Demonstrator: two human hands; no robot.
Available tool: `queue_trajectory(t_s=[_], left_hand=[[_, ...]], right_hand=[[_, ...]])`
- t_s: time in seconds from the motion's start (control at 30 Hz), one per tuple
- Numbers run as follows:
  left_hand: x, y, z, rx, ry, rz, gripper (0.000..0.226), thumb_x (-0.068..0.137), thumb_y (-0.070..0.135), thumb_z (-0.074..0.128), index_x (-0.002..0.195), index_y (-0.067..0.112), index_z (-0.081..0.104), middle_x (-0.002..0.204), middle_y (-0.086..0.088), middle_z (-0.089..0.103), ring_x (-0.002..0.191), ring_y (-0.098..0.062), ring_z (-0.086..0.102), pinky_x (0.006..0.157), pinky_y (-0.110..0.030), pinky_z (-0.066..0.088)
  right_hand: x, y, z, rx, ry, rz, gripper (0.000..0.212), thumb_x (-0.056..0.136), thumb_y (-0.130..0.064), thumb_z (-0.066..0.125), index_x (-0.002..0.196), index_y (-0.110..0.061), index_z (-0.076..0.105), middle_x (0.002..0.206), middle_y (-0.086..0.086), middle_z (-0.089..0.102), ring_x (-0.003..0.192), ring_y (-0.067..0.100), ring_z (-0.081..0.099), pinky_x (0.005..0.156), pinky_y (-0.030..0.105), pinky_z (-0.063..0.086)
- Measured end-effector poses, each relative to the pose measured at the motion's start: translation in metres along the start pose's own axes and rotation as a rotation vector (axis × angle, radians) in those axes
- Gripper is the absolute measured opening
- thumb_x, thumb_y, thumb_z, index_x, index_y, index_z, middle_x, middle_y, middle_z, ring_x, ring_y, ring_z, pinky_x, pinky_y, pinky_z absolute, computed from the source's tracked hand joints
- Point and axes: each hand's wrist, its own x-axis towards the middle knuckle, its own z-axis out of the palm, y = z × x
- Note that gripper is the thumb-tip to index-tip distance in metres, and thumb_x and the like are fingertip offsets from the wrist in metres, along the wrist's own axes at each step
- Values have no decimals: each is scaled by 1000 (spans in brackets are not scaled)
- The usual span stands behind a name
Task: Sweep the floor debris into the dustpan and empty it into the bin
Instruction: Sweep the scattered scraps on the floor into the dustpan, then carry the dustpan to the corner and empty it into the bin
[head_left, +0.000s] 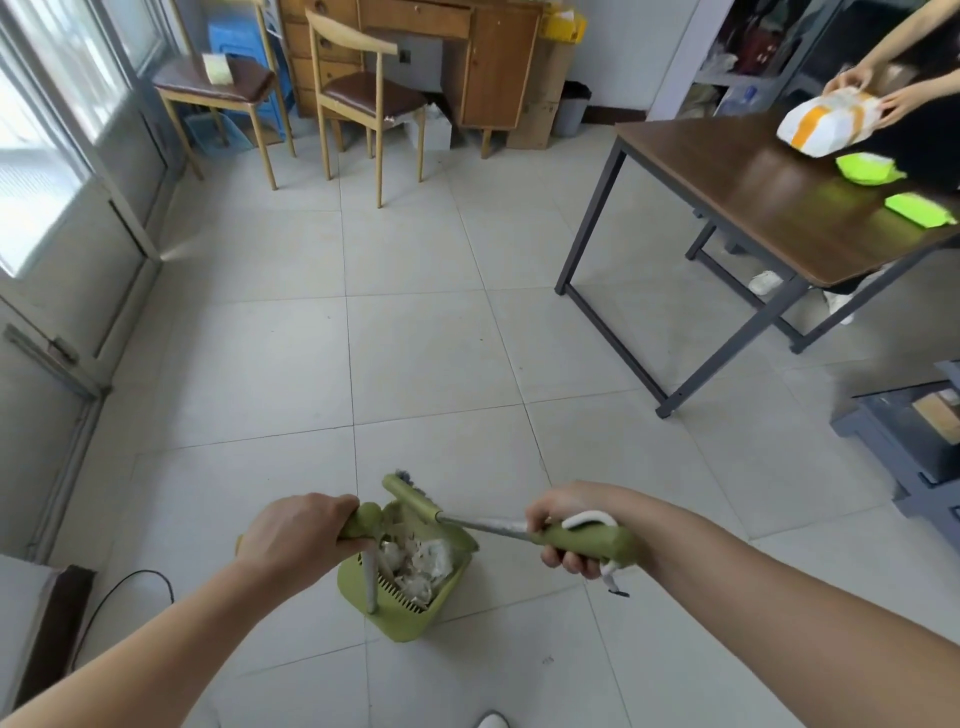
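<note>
Steadily: your left hand (296, 530) grips the green plastic dustpan (405, 626), your right hand (563, 525) the green-handled metal broom (483, 525); carry it level.

Two chairs (215, 82) (363, 96), one desk (493, 57), one table (753, 187), one broom (582, 540), one dustpan (410, 621), two green packets (865, 169) (917, 209), one bin (571, 114).

dustpan (402, 618): olive-green, comb teeth inside, tipped back, mouth upward | debris (415, 564): crumpled white paper, heaped inside dustpan | broom (582, 538): green head, metal shaft, green grip (white loop at end), head over dustpan's far rim | bin (571, 111): grey, upright, well apart.
</note>
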Motion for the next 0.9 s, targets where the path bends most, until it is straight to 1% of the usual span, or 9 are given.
queue_trajectory(t_s=[0.1,0.23,0.33,0.43,0.53,0.73,0.77,0.83,0.9], left_hand=[[0,5,-18,0,27,-13,39,85,67,50,81,28,46,68,9,49,66,-18,50,51,-28,32],[1,15,-45,2,67,-29,37,86,63,52,82,26,47,69,9,48,67,-19,49,55,-30,35],[2,24,-66,3,113,-36,36,86,63,54,82,27,47,70,10,48,68,-19,48,56,-29,35],[5,33,-87,5,149,-47,37,86,62,54,79,27,45,67,11,44,67,-19,48,50,-29,31],[8,44,-108,0,192,-53,36,86,62,54,78,28,46,67,11,46,65,-17,50,47,-26,29],[18,68,-149,-9,258,-59,35,84,62,58,76,29,49,68,12,51,63,-12,52,47,-24,31],[20,70,-155,-9,269,-59,35,83,62,58,76,29,49,68,12,52,62,-11,52,47,-24,32],[23,74,-165,-5,284,-63,37,83,62,59,74,28,49,67,12,52,60,-10,50,48,-24,32],[25,78,-173,-5,300,-69,37,82,63,60,71,29,47,67,11,52,59,-8,49,48,-24,32]], right_hand=[[-20,-9,-15,7,25,-18,14,85,-22,41,84,-10,47,59,0,50,33,8,42,36,10,23],[-45,-22,-31,2,39,-33,14,83,-24,41,84,-11,46,55,-1,52,32,9,43,30,10,25],[-64,-29,-48,42,42,-96,17,84,-27,42,89,-11,47,58,2,53,32,10,44,32,11,28],[-85,-36,-73,112,12,-148,15,85,-25,42,91,-11,45,57,3,52,31,12,43,33,11,29],[-100,-41,-94,114,-13,-183,18,85,-23,42,99,-12,40,58,3,52,31,13,43,33,11,29],[-124,-52,-126,126,-88,-229,11,84,-20,41,91,-12,41,59,5,53,31,14,45,31,13,32],[-128,-54,-129,110,-88,-233,12,83,-20,42,92,-12,41,59,5,53,31,14,44,31,13,32],[-136,-57,-132,72,-75,-243,23,78,-18,44,99,-13,37,59,6,54,31,14,44,31,12,31],[-142,-57,-134,41,-58,-257,29,78,-17,44,105,-14,33,58,5,53,31,14,43,32,12,31]])
